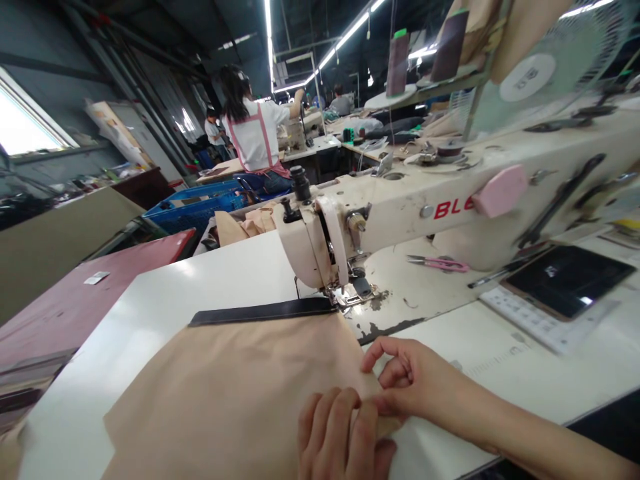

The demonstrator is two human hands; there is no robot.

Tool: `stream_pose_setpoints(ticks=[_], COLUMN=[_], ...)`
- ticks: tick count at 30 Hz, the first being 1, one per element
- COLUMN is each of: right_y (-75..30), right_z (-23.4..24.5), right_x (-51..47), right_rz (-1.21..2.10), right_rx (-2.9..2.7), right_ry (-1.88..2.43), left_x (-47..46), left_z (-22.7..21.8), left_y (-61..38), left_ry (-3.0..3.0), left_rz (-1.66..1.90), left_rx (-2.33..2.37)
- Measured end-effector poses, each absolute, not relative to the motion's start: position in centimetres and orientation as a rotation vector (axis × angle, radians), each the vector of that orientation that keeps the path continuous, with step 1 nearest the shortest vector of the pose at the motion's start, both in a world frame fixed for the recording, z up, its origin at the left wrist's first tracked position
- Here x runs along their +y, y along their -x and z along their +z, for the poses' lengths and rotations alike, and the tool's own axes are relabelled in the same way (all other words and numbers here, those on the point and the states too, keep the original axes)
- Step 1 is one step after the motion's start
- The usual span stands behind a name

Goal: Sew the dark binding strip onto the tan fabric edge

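A beige fabric panel (235,387) lies on the white sewing table, with a dark strip (265,311) along its far edge. The strip's right end reaches under the presser foot (345,297) of the sewing machine (320,247). At the panel's near right edge, my right hand (405,377) has its fingers curled and pinches the fabric. My left hand (345,433) is right beside it, fingers bent over the same edge and gripping it. The fold between the two hands is partly hidden by the fingers.
Pink-handled snips (440,263) lie on the machine bed. A dark tablet-like device (570,280) rests at the right. Thread cones (399,63) stand above the machine. Behind are a blue crate (195,207) and a co-worker (255,130) with their back turned.
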State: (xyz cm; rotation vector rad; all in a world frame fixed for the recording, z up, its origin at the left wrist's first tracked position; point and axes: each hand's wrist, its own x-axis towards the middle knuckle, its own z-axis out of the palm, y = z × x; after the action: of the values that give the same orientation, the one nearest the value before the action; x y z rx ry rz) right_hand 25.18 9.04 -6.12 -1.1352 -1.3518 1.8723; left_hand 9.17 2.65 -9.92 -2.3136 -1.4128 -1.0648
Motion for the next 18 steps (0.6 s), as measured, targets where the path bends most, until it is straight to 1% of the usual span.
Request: stream_pose_setpoints(ticks=[3, 7, 10, 13, 18], right_y=[-25.4, -25.4, -25.4, -25.3, -25.8], right_z=[-6.0, -6.1, -6.5, -6.9, -6.8], right_x=[9.0, 9.0, 8.9, 8.8, 8.1], right_rz=[1.894, 1.895, 1.910, 1.908, 1.858], right_rx=[-1.350, -1.356, -1.346, -1.320, -1.361], right_ry=[1.120, 1.110, 1.085, 1.074, 1.108], left_x=[3.0, 3.7, 4.0, 4.0, 3.9], left_z=[-10.0, -9.2, -8.2, -7.4, -8.5], left_y=[-10.2, -10.9, -10.4, -9.8, -10.1], left_ry=[2.233, 2.040, 2.159, 2.288, 2.244], left_rz=[-1.145, -1.411, -1.397, -1.343, -1.451], left_rx=[-1.401, -1.239, -1.068, -1.019, -1.068])
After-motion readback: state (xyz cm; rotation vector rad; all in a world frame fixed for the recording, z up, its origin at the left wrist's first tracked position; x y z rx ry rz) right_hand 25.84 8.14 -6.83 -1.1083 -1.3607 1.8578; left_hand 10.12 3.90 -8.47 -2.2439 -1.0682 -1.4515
